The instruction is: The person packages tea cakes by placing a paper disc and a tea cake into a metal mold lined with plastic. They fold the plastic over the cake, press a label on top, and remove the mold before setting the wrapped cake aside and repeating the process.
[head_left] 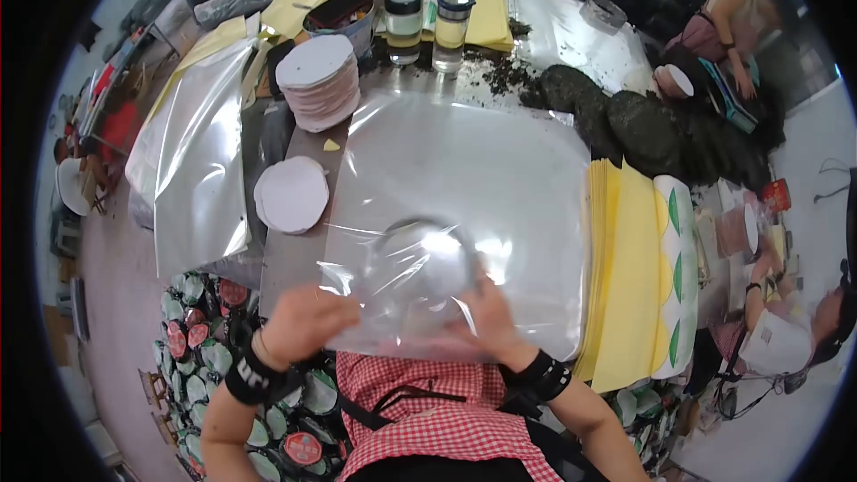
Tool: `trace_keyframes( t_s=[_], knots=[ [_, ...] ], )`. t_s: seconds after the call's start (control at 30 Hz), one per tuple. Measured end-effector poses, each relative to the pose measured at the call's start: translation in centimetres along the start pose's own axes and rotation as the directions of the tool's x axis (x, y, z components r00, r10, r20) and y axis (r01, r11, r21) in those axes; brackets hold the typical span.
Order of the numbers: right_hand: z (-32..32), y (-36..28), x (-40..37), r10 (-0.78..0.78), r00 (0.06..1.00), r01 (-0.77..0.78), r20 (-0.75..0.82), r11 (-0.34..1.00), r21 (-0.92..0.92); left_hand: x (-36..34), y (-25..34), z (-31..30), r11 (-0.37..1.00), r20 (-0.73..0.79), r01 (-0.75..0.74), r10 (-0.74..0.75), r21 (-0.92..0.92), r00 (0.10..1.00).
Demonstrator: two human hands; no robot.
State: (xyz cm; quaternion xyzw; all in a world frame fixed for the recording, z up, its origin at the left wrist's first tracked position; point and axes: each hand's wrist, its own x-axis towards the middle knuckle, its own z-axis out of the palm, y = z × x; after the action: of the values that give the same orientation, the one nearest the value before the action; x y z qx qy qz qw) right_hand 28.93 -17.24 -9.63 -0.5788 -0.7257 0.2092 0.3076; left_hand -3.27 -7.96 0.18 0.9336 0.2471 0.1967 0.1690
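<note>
"How was the right hand (489, 311) placed?"

"It was held at the near right part of the wide, clear plastic sheet (464, 156), thumb and forefinger spread apart. Whether anything was pinched there could not be told through the blur."

"And the dark, thin, circular rim (470, 254)?"

"It was seen between the hands, on their far side, with its right arc by the right fingertips. That hand was the nearer one. No long axis was shown by so round a shape, and whether it was set over or under the plastic could not be told."

"The left hand (311, 319)?"

"Its fingers were drawn together at the sheet's near left edge, below and left of the rim; a firm grip could not be confirmed. The sheet was spread from both hands toward the far side."

"What was placed farther out?"

"The yellow paper sheets (625, 277) were laid along the right side. To the left, a flat white round disc (291, 195) was placed, with a tall stack of pale round discs (319, 85) beyond it."
</note>
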Motion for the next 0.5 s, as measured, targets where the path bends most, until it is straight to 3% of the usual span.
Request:
trace_keyframes(
  t_s=[0.03, 0.1, 0.13, 0.17, 0.23, 0.3, 0.37, 0.4, 0.43, 0.47, 0.5],
  knots=[
    [-1.1, 0.7, 1.3, -0.012, 1.000, 0.012, -0.003, 1.000, -0.005, -1.1, 0.5, 0.4, 0.998, 0.158, -0.058, 0.059, -0.012, 0.986],
    [-3.0, 1.5, 2.9, 0.252, 0.957, -0.253, -0.143, 0.967, 0.010, -4.0, -1.5, 4.3, 1.000, 0.224, -0.024, 0.020, 0.017, 0.974],
    [-2.9, 2.6, 3.1, 0.271, 0.959, -0.270, 0.083, 0.962, -0.030, -4.7, -2.5, 5.3, 0.999, 0.298, 0.005, -0.017, 0.042, 0.954],
    [-2.3, 2.8, 2.7, 0.270, 0.960, -0.269, 0.074, 0.963, -0.022, -3.7, -2.5, 4.4, 0.999, 0.303, -0.001, -0.014, 0.051, 0.953],
    [-0.8, 2.3, -1.4, 0.104, 0.982, -0.133, -0.160, 0.974, -0.182, -1.4, -2.8, 3.1, 0.990, 0.157, 0.139, -0.133, -0.025, 0.979],
    [0.2, 3.1, -8.9, 0.053, 0.977, 0.015, 0.209, 0.950, -0.312, -0.8, -6.2, 2.4, 0.944, -0.035, 0.273, -0.271, 0.184, 0.962],
    [-0.7, 2.0, -14.5, -0.112, 0.979, 0.075, 0.170, 0.975, 0.210, 1.4, -9.2, 1.9, 0.791, -0.203, 0.476, -0.430, 0.384, 0.880],
    [-2.4, 1.5, -17.0, 0.056, 0.914, -0.188, 0.403, 0.937, 0.295, 0.9, -11.8, 2.9, 0.748, -0.213, 0.573, -0.532, 0.335, 0.820],
    [-5.1, 1.5, -18.5, 0.177, 0.765, -0.447, 0.619, 0.838, 0.312, 0.3, -12.9, 3.6, 0.709, -0.201, 0.579, -0.548, 0.402, 0.812],
    [-9.2, 2.2, -15.5, 0.130, 0.879, -0.177, 0.459, 0.982, 0.061, -1.0, -13.8, 3.9, 0.738, -0.191, 0.535, -0.504, 0.410, 0.842],
    [-13.9, 4.0, -11.9, 0.031, 0.951, 0.047, 0.307, 0.968, -0.245, -1.4, -14.6, 4.8, 0.776, -0.160, 0.473, -0.449, 0.418, 0.879]
  ],
)
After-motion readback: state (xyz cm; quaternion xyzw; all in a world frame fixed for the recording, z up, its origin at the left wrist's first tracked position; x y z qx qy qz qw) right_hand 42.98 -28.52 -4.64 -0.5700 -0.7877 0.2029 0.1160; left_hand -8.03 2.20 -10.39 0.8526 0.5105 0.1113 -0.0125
